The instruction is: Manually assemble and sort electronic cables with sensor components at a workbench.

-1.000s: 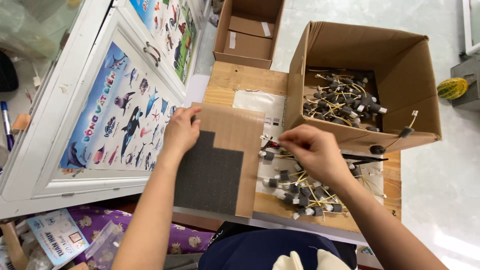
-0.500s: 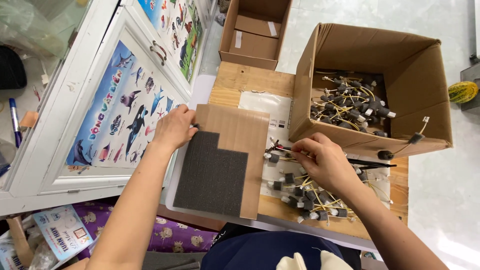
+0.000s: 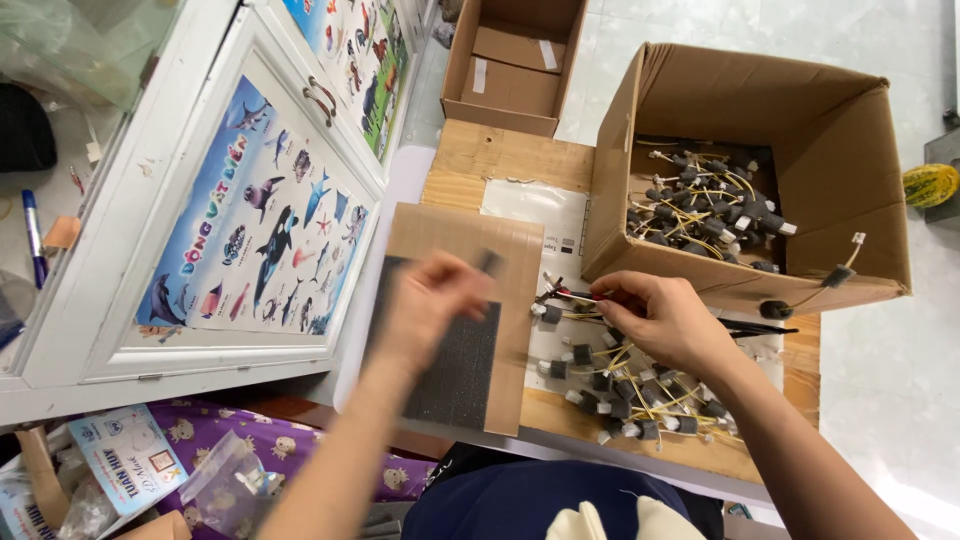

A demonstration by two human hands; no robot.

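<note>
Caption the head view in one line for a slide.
Left hand blurred over a dark foam pad on cardboard; right hand pinches a wired part above a pile.

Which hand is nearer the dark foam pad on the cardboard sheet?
Left. The left hand hovers right over the dark foam pad; the right hand is off to its side, over the wired parts.

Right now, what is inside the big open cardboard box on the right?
The big cardboard box holds a tangle of small black parts with yellow wires. One wired part hangs over its front edge. The box floor beneath the tangle is mostly covered.
</note>
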